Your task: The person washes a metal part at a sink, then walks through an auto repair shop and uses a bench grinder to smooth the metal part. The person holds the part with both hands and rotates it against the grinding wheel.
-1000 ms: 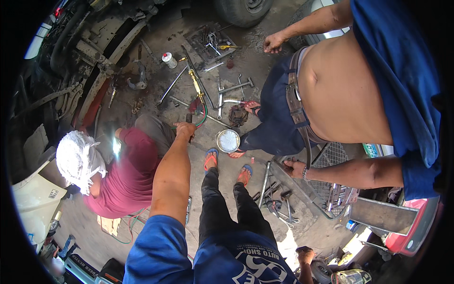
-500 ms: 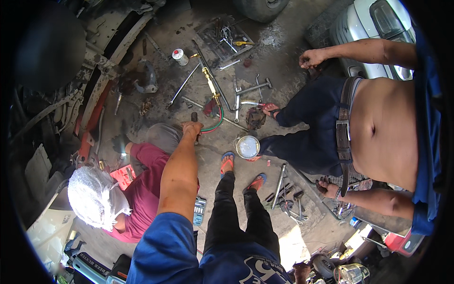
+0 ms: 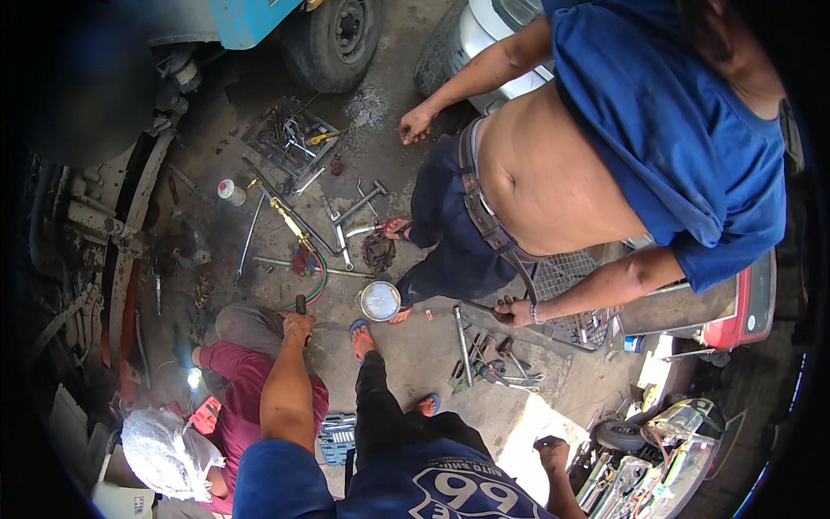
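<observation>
Got a short dark tool (image 3: 300, 304) out in front of me over the shop floor, left hand (image 3: 297, 326) wrapped tight around it, top end poking past my fingers. My right hand (image 3: 552, 448) is down by my side; can't tell if those fingers are apart or together. Just ahead of the tool, a red-and-green hose pair (image 3: 322, 278) curves up to a brass torch (image 3: 290, 223). Co-worker in a maroon shirt (image 3: 246, 381) is crouched under my left arm, so that side's kinda blocked. A bucket (image 3: 380, 300) of pale stuff sits right ahead of my foot. Farther out: a white can (image 3: 231, 191) with a red cap, then a tray (image 3: 259, 143) of wrenches. Writing-wise, big white lettering (image 3: 467, 495) on my blue shirt; the can's label is too small to read.
</observation>
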The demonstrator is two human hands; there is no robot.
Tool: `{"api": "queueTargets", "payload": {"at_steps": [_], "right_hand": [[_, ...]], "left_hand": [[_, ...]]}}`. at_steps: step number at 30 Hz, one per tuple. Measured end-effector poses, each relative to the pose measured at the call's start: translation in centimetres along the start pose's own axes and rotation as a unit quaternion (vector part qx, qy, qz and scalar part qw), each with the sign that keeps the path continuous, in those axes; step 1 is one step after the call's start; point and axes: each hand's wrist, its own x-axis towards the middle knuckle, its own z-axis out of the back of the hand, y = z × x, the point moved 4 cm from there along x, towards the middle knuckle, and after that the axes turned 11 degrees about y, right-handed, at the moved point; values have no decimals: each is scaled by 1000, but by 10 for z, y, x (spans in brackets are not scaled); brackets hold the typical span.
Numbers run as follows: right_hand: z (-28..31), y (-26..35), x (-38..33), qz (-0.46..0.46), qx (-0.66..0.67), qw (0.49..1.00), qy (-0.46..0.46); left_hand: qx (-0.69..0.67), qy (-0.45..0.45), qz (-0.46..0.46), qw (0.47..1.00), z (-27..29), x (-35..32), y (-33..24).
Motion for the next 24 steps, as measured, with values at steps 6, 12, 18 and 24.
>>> {"api": "queueTargets", "payload": {"at_steps": [6,12,18,24], "right_hand": [[24,110,-42,105,166,979,-49],[123,135,-190,513,167,836,-103],[214,8,-312,712,247,622,-213],[234,-114,-338,636,276,408,-593]], "left_hand": [[83,108,51,989,-92,-54,43],[142,106,65,982,-142,-88,93],[255,101,10,962,-192,-173,115],[397,17,26,917,-321,-245,104]]}}
